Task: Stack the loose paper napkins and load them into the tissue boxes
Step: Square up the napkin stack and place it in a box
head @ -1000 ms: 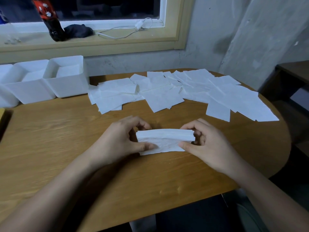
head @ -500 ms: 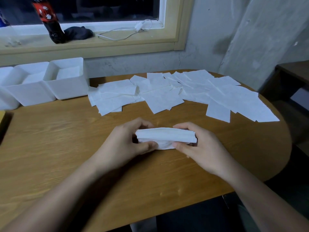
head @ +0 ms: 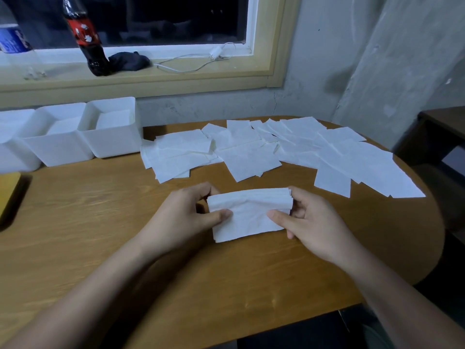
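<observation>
A small stack of white napkins [head: 249,212] is held between both hands over the middle of the wooden table [head: 100,222]. My left hand [head: 181,217] pinches its left end, thumb on top. At the stack's right end my right hand [head: 312,222] grips it the same way. Several loose napkins [head: 264,152] lie spread across the far side of the table. Three white tissue boxes [head: 110,127] stand in a row at the far left; the two nearer ones show napkins inside.
A cola bottle [head: 88,39], a dark cloth [head: 128,61], a white cable [head: 201,61] and a water bottle [head: 12,41] sit on the window sill. A yellow object [head: 7,192] lies at the table's left edge. A dark side table [head: 442,132] stands to the right.
The stack was held edge-up and squeezed narrow between both hands; now it is tilted so that its broad face shows. Both hands have kept their grip.
</observation>
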A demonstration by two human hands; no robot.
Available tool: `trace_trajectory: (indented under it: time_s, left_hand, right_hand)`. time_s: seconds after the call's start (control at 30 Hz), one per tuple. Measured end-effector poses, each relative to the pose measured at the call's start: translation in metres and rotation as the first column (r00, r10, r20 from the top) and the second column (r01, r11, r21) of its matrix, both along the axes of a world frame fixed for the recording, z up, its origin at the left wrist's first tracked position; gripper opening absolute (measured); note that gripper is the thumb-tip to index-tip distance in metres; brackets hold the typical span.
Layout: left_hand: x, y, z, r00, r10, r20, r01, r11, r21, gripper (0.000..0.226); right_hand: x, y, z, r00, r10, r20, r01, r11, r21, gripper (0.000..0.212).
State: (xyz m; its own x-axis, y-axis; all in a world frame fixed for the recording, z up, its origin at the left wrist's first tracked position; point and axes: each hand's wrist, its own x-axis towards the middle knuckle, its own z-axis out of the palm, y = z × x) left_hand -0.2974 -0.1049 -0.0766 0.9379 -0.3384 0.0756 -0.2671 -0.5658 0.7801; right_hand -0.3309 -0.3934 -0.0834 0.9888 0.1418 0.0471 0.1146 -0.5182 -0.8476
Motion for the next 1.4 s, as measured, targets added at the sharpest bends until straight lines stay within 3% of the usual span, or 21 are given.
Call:
trace_trajectory:
  time_s: [0.1, 0.2, 0.27, 0.43, 0.53, 0.8, 0.93, 1.13, 1.33, 1.4]
  left_hand:
    - [0.011, 0.012, 0.020, 1.000, -0.012, 0.004, 0.012, 0.993, 0.114, 0.022]
    - [0.025, 0.023, 0.040, 0.998, -0.054, 0.013, 0.050, 0.974, 0.220, 0.030]
    - [0.035, 0.030, 0.055, 0.997, -0.075, 0.030, 0.066, 0.967, 0.247, 0.032]
    - [0.063, 0.048, 0.088, 0.994, -0.067, 0.089, 0.052, 0.985, 0.166, 0.023]
    - [0.078, 0.066, 0.101, 0.989, -0.034, 0.146, 0.012, 0.989, 0.145, 0.018]
    - [0.116, 0.127, 0.113, 0.986, 0.117, 0.118, -0.124, 0.991, 0.050, 0.013]
    - [0.131, 0.160, 0.114, 0.971, 0.222, 0.091, -0.220, 0.975, -0.030, 0.014]
    - [0.153, 0.218, 0.109, 0.915, 0.404, -0.008, -0.394, 0.888, -0.239, 0.019]
    - [0.187, 0.285, 0.095, 0.824, 0.556, -0.107, -0.563, 0.782, -0.268, 0.027]
    - [0.197, 0.306, 0.091, 0.792, 0.601, -0.113, -0.608, 0.754, -0.250, 0.028]
  right_hand:
    - [0.017, 0.003, 0.021, 0.999, 0.039, 0.014, -0.038, 0.998, -0.042, 0.023]
    - [0.038, 0.013, 0.044, 0.990, 0.139, 0.007, -0.137, 0.985, -0.100, 0.011]
    - [0.053, 0.025, 0.058, 0.982, 0.185, 0.027, -0.179, 0.972, -0.152, 0.022]
    - [0.090, 0.067, 0.095, 0.960, 0.265, 0.091, -0.235, 0.938, -0.253, 0.039]
    - [0.114, 0.088, 0.112, 0.939, 0.324, 0.112, -0.281, 0.915, -0.289, 0.034]
    - [0.191, 0.152, 0.138, 0.897, 0.417, 0.148, -0.340, 0.864, -0.371, 0.021]
    - [0.225, 0.181, 0.145, 0.896, 0.431, 0.101, -0.385, 0.871, -0.305, 0.020]
    - [0.266, 0.233, 0.140, 0.896, 0.440, 0.055, -0.435, 0.896, -0.088, 0.011]
    - [0.304, 0.325, 0.118, 0.915, 0.400, -0.054, -0.385, 0.905, 0.183, 0.007]
    - [0.316, 0.356, 0.110, 0.938, 0.341, -0.059, -0.322, 0.923, 0.212, 0.017]
